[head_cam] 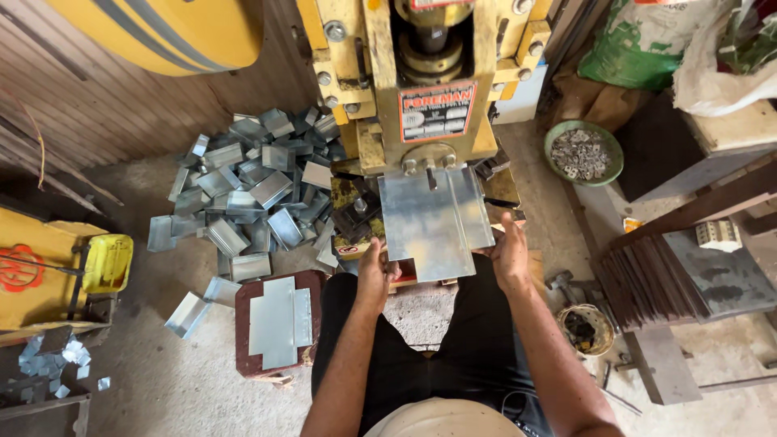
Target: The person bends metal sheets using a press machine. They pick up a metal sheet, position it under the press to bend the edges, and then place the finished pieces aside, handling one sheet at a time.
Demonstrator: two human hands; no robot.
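A green bowl holds washers while both hands, left and right, grip the sheet by its near corners under the press.

Yellow press is getting cut off at 12 o'clock, top out of view. Metal sheet is covering the die under it, and its far edge is hiding under the press. Bowl at 2 o'clock: small parts too tiny to ID. Yellow drum is running off at 11 o'clock. Left grip fingertips are tucking under the sheet, unseen.
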